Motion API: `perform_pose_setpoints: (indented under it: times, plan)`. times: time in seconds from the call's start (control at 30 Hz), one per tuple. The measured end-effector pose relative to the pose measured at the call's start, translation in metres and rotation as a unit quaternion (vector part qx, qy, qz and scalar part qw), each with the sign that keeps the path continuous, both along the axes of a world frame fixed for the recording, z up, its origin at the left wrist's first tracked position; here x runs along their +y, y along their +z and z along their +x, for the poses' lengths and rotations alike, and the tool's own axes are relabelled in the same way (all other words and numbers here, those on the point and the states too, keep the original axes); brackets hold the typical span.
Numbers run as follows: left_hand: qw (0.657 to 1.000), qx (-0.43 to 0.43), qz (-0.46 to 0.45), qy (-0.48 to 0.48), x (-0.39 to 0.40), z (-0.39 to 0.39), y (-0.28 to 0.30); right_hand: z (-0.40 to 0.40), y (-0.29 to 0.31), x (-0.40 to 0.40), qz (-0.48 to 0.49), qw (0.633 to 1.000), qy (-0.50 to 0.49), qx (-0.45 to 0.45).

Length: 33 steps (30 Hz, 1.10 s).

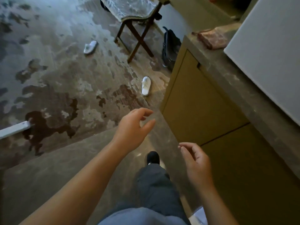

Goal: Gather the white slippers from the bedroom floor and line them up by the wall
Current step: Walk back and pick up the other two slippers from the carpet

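Two white slippers are out on the patterned rug (56, 70). The near slipper (146, 86) lies close to the rug's right edge, just off the corner of the tan cabinet (194, 103), lengthwise pointing away from the camera. The far slipper (90, 47) is well apart from it, up and to the left, lying at a slant not far from the legs of a wooden folding stand (136, 39). The stand has some shiny, crinkly cover draped over the top. Neither slipper is touching anything but the rug.

Both hands are empty and held out over the floor, apart from each other. The left hand (133, 127) reaches forward, fingers loosely curled and spread, hanging in the air short of the near slipper. The right hand (197, 163) sits lower and closer to the body, fingers half curled, beside the cabinet front, holding nothing.

Below the hands you can see a dark trouser leg (155, 189) and a black shoe (153, 157) on the plain grey floor next to the rug.

A dark backpack (169, 47) stands by the wall between the stand and the cabinet. On the cabinet top there's a folded reddish cloth (211, 38) and a big white box (267, 51). A white bar (14, 129) pokes in from the left edge over the rug; can't tell what it is.
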<state>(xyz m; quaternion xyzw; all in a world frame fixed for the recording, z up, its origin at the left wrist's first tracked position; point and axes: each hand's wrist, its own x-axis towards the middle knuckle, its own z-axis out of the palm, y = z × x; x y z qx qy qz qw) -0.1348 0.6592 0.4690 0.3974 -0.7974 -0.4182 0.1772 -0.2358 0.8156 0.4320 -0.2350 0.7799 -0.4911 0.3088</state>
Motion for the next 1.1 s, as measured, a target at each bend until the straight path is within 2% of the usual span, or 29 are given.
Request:
perform_pose_setpoints:
  times: [0.13, 0.27, 0.53, 0.67, 0.93, 1.1]
  plan:
    - [0.997, -0.001, 0.007, 0.082, -0.072, -0.02, -0.003, -0.054, 0.002, -0.098, -0.028, 0.995, 0.092, 0.026]
    - [0.987, -0.004, 0.017, 0.162, -0.143, -0.016, 0.002, -0.093, 0.024, -0.212, -0.051, 0.974, 0.215, 0.047]
    - [0.946, -0.003, 0.072, 0.315, -0.277, 0.027, -0.039, -0.092, 0.031, -0.438, -0.103, 0.927, 0.353, 0.069]
    - [0.941, -0.017, 0.068, 0.33, -0.384, 0.029, -0.049, -0.081, 0.016, -0.547, -0.09, 0.929, 0.351, 0.068]
    - [0.962, -0.048, -0.003, 0.27, -0.614, 0.018, -0.014, -0.083, 0.006, -0.709, -0.027, 0.95, 0.31, 0.026]
    - [0.962, -0.043, 0.002, 0.269, -0.73, 0.0, -0.015, -0.105, -0.005, -0.818, 0.005, 0.959, 0.283, 0.016]
